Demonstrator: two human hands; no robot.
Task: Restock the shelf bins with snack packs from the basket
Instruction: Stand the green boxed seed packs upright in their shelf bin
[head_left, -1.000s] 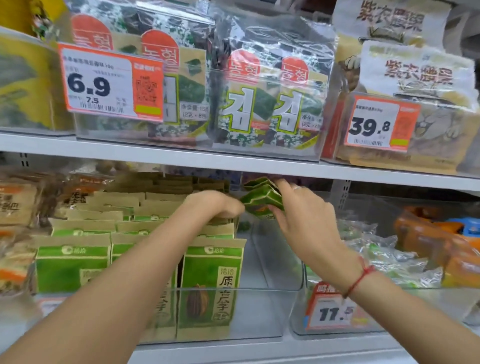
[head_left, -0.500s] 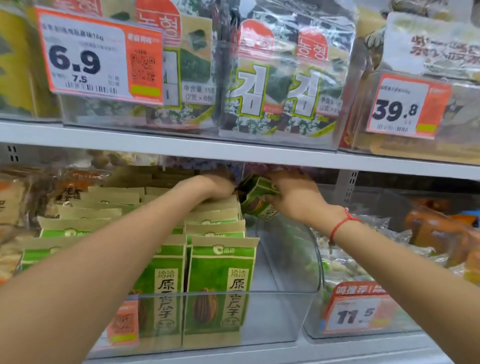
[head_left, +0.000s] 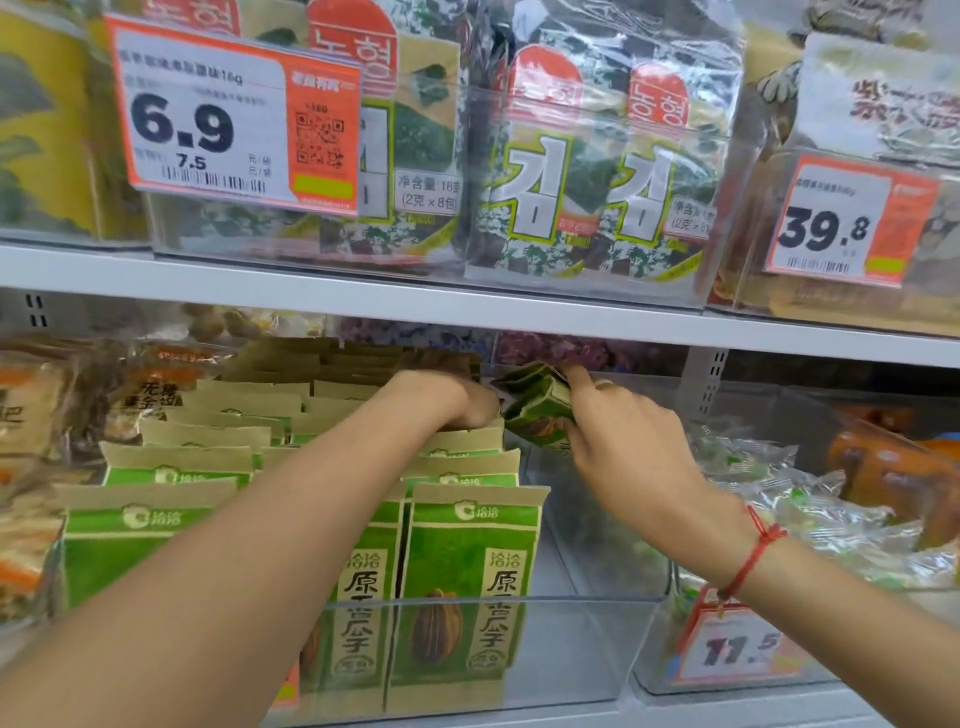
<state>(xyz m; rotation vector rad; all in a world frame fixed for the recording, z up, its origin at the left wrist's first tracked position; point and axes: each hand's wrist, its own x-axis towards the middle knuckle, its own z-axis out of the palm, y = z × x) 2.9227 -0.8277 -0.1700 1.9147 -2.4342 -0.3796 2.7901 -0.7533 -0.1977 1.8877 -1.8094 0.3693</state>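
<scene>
right hand (head_left: 631, 457): reaches deep into the clear bin (head_left: 571, 649) on the lower shelf, fingers and thumb pinched round a small stack of green packs (head_left: 540, 405); stack is tilted, held above the bin's open right lane, close under the upper shelf board (head_left: 467, 306). red string (head_left: 756, 551) on the wrist.
left hand (head_left: 457, 400): knuckles up, fingers curled down onto the tops of the back packs in the right row; can't tell if it grips one or just presses, fingertips hidden behind the packs.
seed packs (head_left: 467, 571): green w/ tan tops, standing upright in rows front to back, filling the left and middle of the bin; front pair sits against the bin's front wall. right side of the bin has no packs at the front.
held stack vs rows: just right of the left hand, nearly touching it, higher than the standing packs.
neighbour bin r. (head_left: 737, 654): clear wrapped sweets (head_left: 810, 509), orange tag reading 11.5 (head_left: 737, 644) on its front.
far right: orange packs (head_left: 893, 462), blurred.
far left: brown/orange snack bags (head_left: 47, 431), labels too soft to read.
upper shelf: seaweed packs (head_left: 587, 176) in clear bins, tag 6.9 (head_left: 234, 114) on the left, tag 39.8 (head_left: 847, 223) on the right.
basket: not in shot.
</scene>
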